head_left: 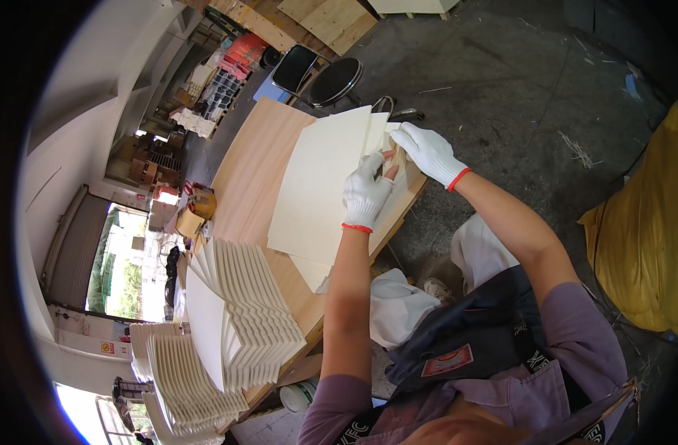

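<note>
Two hands at one edge of a pile of large, flat, cream-coloured sheets (320,178). Left hand (367,193), in a white knitted glove with red cuff and bare fingertips, set along the right-hand edge; thumb and finger parted. Right hand (429,154), in a matching red-cuffed white glove, bent over the far corner; cannot tell how tightly closed, or on what. Placed so close together perhaps for control of the loose corner, with the bulk of the weight left to the pale wood-grain tabletop (250,159). Laid near the table's edge, probably for easy reach. Wavy-edged stack of cream folded sheets (261,311) parked farther left, presumably for clear working space.

Of the flat pile: smooth, matt, pale cream, straight-sided with angled corners. Loosely overlapped rather than squared, with staggered layers at the far end and below. Thin at the edges; exact material impossible to tell.
</note>
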Motion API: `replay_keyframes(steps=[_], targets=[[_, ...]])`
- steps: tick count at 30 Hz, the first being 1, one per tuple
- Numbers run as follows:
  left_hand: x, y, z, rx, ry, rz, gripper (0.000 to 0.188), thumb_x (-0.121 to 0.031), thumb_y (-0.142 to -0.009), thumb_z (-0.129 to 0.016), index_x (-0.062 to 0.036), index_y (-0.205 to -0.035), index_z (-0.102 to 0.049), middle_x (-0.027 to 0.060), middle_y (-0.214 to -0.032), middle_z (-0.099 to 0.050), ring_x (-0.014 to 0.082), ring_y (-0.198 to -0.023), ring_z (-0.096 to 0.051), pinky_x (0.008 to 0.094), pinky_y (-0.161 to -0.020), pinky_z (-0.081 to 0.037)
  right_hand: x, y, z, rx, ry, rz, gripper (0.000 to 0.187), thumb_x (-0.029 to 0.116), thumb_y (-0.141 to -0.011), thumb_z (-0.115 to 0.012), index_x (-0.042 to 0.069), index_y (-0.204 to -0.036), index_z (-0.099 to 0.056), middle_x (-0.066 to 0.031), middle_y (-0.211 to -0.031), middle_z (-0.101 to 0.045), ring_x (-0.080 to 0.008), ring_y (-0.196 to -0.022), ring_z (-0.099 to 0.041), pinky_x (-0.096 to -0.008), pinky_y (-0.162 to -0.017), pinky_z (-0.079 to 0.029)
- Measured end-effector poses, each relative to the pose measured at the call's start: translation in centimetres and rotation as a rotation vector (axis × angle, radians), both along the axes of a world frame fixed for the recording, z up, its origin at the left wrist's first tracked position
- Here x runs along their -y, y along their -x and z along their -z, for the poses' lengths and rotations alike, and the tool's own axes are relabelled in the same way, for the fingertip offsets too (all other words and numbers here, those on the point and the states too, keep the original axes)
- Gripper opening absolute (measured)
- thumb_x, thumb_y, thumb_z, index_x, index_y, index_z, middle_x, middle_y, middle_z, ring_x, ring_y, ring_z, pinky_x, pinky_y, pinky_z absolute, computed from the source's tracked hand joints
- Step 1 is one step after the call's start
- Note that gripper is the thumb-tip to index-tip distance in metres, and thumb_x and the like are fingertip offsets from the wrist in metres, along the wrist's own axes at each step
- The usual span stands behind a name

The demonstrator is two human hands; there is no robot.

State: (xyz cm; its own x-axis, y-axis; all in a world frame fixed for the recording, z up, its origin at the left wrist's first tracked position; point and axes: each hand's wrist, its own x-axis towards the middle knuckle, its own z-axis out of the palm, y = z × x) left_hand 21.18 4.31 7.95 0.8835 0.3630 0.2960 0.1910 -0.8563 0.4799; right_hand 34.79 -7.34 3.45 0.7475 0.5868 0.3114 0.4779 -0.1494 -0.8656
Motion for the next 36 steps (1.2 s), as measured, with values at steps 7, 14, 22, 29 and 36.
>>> replay_keyframes(steps=[7,14,22,29,36], targets=[[-0.2,0.0,0.2,0.010,0.088,-0.067,0.028,-0.025,-0.092,-0.071,-0.0230,-0.120,-0.071,0.0094,-0.102,-0.069,0.0300,-0.087,-0.069,0.0376,-0.078,-0.053,0.4,0.2,-0.8,-0.034,0.064,-0.008,0.050,0.055,-0.104,-0.038,0.014,-0.121,-0.062,-0.0197,-0.103,-0.071,-0.0413,-0.098,-0.066,-0.0515,-0.082,-0.049],[0.0,-0.1,0.1,-0.016,-0.027,-0.010,0.027,-0.025,-0.090,-0.073,-0.0224,-0.117,-0.072,0.0090,-0.099,-0.068,0.0304,-0.087,-0.068,0.0380,-0.078,-0.053,0.0,-0.1,0.2,0.017,0.028,0.033,0.049,0.054,-0.104,-0.039,0.012,-0.113,-0.061,-0.0201,-0.099,-0.070,-0.0426,-0.097,-0.065,-0.0520,-0.080,-0.048],[0.0,-0.1,0.1,0.021,-0.086,0.012,0.029,-0.024,-0.091,-0.072,-0.0223,-0.120,-0.071,0.0109,-0.098,-0.068,0.0307,-0.086,-0.069,0.0381,-0.078,-0.054,0.1,0.0,-0.2,-0.042,0.053,0.017,0.049,0.055,-0.104,-0.039,0.011,-0.112,-0.060,-0.0202,-0.098,-0.070,-0.0424,-0.095,-0.065,-0.0517,-0.079,-0.048],[-0.7,-0.3,1.0,0.083,-0.079,0.023,0.023,-0.021,-0.096,-0.064,-0.0234,-0.117,-0.071,0.0098,-0.096,-0.067,0.0303,-0.080,-0.068,0.0394,-0.074,-0.054,-0.2,-0.3,0.4,-0.020,0.048,0.026,0.051,0.057,-0.103,-0.040,0.009,-0.106,-0.058,-0.0211,-0.096,-0.070,-0.0436,-0.094,-0.065,-0.0527,-0.079,-0.048],[0.1,-0.1,0.3,0.016,-0.134,0.027,0.029,-0.025,-0.091,-0.073,-0.0193,-0.120,-0.071,0.0099,-0.094,-0.068,0.0279,-0.082,-0.068,0.0345,-0.077,-0.052,-0.3,-0.5,0.8,-0.028,0.034,0.042,0.051,0.057,-0.103,-0.041,0.009,-0.106,-0.058,-0.0214,-0.096,-0.070,-0.0442,-0.094,-0.065,-0.0529,-0.079,-0.048]])
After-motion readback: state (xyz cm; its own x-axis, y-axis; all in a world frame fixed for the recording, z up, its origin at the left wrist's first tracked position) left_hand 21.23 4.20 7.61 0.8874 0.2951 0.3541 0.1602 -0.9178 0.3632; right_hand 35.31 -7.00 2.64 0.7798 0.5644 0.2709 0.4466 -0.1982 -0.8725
